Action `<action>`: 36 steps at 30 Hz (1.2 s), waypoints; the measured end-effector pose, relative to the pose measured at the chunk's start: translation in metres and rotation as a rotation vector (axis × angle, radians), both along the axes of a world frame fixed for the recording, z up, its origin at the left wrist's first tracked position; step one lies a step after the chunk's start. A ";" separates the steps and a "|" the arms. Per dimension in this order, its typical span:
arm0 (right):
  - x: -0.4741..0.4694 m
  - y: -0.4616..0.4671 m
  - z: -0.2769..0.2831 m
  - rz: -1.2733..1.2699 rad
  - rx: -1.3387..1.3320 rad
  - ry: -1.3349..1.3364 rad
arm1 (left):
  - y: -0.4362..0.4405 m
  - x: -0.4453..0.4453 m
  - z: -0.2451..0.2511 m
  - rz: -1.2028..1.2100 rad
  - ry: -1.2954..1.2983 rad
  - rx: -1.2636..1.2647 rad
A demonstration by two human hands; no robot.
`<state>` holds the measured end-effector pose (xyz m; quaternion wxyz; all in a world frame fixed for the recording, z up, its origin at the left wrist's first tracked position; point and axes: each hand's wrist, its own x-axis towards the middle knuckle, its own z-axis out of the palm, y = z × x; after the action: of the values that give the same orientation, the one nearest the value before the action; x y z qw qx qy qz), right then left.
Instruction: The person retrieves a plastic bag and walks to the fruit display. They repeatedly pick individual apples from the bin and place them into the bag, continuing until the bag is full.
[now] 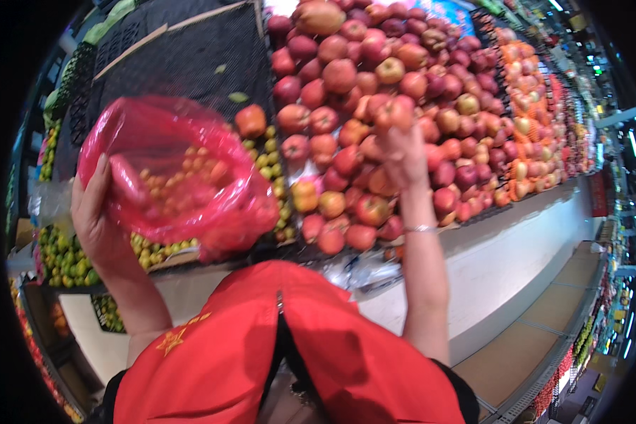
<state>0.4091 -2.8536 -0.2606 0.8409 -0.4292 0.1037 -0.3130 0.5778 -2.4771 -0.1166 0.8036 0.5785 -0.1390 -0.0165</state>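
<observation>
A translucent red plastic bag (238,214) is held by its left side in my left hand (93,209). Its mouth gapes, and small round fruits show through the film; I cannot tell what lies inside it. Over the pile of red apples (339,161), my right hand (403,153) reaches out with its fingers around a red apple (394,112). Both the hand and that apple are slightly blurred. Just right of the bag's rim, a lone orange-red apple (250,121) rests at the edge of small yellow-green fruits (267,159).
Dark mesh matting (191,69) with a few loose leaves lies behind the bag. Green-yellow citrus-like fruits (66,259) are at the left. Netted fruits (524,124) stand beyond the apples. Clear plastic (365,273) hangs at the stand's front edge, above a white panel (514,265).
</observation>
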 end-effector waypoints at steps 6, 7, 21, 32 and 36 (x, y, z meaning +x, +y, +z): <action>-0.020 0.028 0.006 0.203 0.159 -0.215 | -0.001 0.002 -0.005 -0.086 0.024 0.030; -0.020 0.032 0.007 0.176 0.254 -0.236 | 0.002 0.005 -0.007 -0.197 -0.047 0.023; -0.011 0.092 0.049 0.247 0.022 -0.205 | 0.000 -0.006 -0.011 -0.236 0.056 0.046; -0.016 0.093 0.066 -0.316 -1.204 0.349 | 0.008 0.012 -0.003 -0.488 -0.140 -0.093; -0.086 0.094 0.001 0.054 -1.482 1.026 | 0.012 0.016 -0.008 -0.670 -0.136 -0.189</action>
<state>0.3230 -2.7600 -0.2598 0.2059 -0.9504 0.2278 -0.0498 0.5940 -2.4647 -0.1247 0.7925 0.4237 -0.3750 -0.2276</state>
